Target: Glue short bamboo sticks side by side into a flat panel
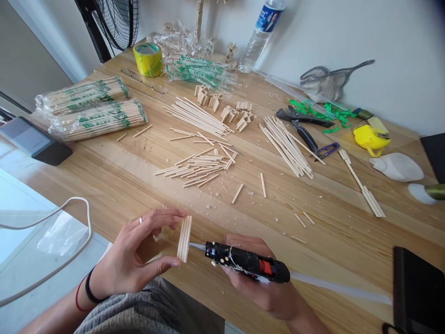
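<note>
Near the front edge of the table, my left hand [139, 248] pinches a small panel of short wooden sticks [184, 239] between thumb and fingertips, with several sticks side by side. My right hand [260, 278] is wrapped round a black glue gun [246, 262] with a red part on top. The gun points left, and its metal nozzle is at the right edge of the panel. A translucent glue stick [340, 287] trails from the back of the gun. Beyond my hands lies a loose pile of short cut sticks [205, 164].
Longer sticks [287, 146], pliers [304, 134] and a stick piece [361, 185] lie right of centre. Wrapped stick bundles [97, 119], yellow tape [148, 59] and a water bottle [260, 37] stand farther back. A white cable [89, 218] curves at left; a black box [417, 290] sits at right.
</note>
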{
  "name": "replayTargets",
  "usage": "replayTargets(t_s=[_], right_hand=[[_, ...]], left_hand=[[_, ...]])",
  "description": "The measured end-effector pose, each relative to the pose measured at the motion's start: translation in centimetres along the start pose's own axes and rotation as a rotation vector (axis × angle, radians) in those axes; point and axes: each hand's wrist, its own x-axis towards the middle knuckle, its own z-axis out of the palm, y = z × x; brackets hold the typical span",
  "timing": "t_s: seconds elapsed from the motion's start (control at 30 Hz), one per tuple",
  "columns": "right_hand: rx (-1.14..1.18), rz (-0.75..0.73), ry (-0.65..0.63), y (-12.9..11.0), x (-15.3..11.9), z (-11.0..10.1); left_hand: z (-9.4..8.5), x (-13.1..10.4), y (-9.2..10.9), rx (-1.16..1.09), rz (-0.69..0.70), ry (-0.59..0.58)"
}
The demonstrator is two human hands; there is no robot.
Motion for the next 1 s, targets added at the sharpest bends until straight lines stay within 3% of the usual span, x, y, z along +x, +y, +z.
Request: replayTargets(t_s=[0.1, 0.33, 0.57, 0.73, 1.0], right_hand=[[-0.003, -0.051, -0.018, 0.4, -0.3, -0.1], [-0.129, -0.116, 0.1, 1.3, -1.0, -0.3], [-0.088, -0.11, 0.035, 0.3, -0.2, -0.2], [-0.174, -0.169, 0.157, 1.2, -0.7, 0.0], [-0.234, -0.153, 0.24, 2.3, -1.7, -0.1]], left_hand=[[0.0, 0.0, 0.0, 0.006, 0.016, 0.0], [-0.1, -0.1, 0.0, 0.013, 0.035, 0.002], [-0.2, 0.1, 0.2, 0.015, 0.056, -0.017], [-0.2, 0.2, 0.2, -0.006, 0.075, -0.025], [-0.3, 0.1, 0.1, -0.018, 0.094, -0.033]])
